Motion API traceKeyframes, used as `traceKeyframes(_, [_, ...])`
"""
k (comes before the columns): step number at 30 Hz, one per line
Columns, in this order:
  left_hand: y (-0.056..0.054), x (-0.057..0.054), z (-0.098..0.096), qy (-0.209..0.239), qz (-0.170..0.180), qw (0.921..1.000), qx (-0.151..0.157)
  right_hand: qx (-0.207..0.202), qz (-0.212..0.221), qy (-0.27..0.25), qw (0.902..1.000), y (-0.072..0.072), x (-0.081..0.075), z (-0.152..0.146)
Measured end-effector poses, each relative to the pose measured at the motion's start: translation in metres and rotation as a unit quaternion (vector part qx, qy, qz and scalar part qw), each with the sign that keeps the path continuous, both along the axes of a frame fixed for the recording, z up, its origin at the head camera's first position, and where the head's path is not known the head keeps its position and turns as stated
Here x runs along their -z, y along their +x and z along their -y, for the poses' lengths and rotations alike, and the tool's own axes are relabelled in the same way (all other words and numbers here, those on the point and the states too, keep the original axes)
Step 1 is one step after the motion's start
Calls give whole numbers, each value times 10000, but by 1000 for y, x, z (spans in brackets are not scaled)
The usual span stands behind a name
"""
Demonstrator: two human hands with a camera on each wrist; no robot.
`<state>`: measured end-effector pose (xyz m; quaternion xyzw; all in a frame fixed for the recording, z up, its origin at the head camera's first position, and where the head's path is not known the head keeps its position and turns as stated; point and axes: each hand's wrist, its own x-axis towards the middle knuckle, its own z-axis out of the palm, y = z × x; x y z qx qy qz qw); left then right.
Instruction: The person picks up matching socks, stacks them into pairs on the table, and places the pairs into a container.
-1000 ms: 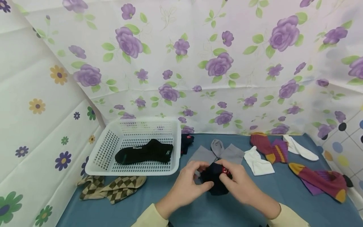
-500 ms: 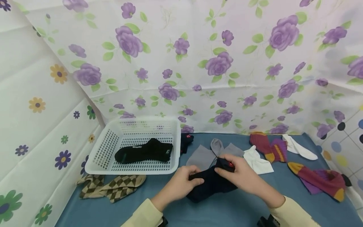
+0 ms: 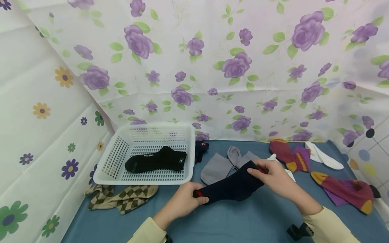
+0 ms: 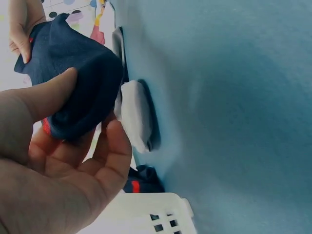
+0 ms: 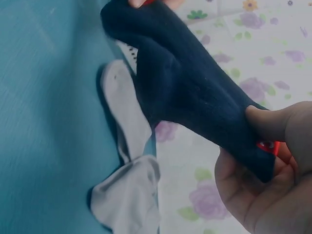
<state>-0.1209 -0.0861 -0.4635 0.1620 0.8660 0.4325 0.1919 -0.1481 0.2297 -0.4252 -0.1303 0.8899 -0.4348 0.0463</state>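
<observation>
A navy sock (image 3: 231, 186) with red patches hangs stretched between both hands above the blue cloth. My left hand (image 3: 185, 199) pinches its left end between thumb and fingers; the left wrist view shows the thumb lying over the navy fabric (image 4: 87, 73). My right hand (image 3: 275, 177) pinches the other end, beside a small red patch seen in the right wrist view (image 5: 267, 146). Grey socks (image 3: 216, 168) lie just behind the held sock. Another navy sock (image 3: 200, 150) with a red mark lies against the basket's right side, partly hidden.
A white plastic basket (image 3: 143, 182) at the left holds black socks (image 3: 158, 160). Brown checked socks (image 3: 121, 199) lie in front of it. To the right are maroon and purple socks (image 3: 281, 152), another such pair (image 3: 346, 192), and white socks (image 3: 323, 157). A flowered sheet hangs behind.
The navy sock was bunched between the hands and is now drawn out lengthwise. My left hand has moved left, my right hand right and slightly up.
</observation>
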Motion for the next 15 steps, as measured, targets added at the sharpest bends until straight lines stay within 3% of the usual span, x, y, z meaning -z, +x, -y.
traceKeyframes(5, [4, 3, 5, -24, -159, 9995, -276, -163, 207, 303, 9992, 0, 6, -9])
traceKeyframes(11, [6, 8, 14, -600, -644, 9940, -654, -706, 782, 603, 9926, 0, 10, -14])
traceKeyframes(15, [8, 12, 18, -221, -957, 9927, -703, -932, 951, 343, 9905, -1, 14, -17])
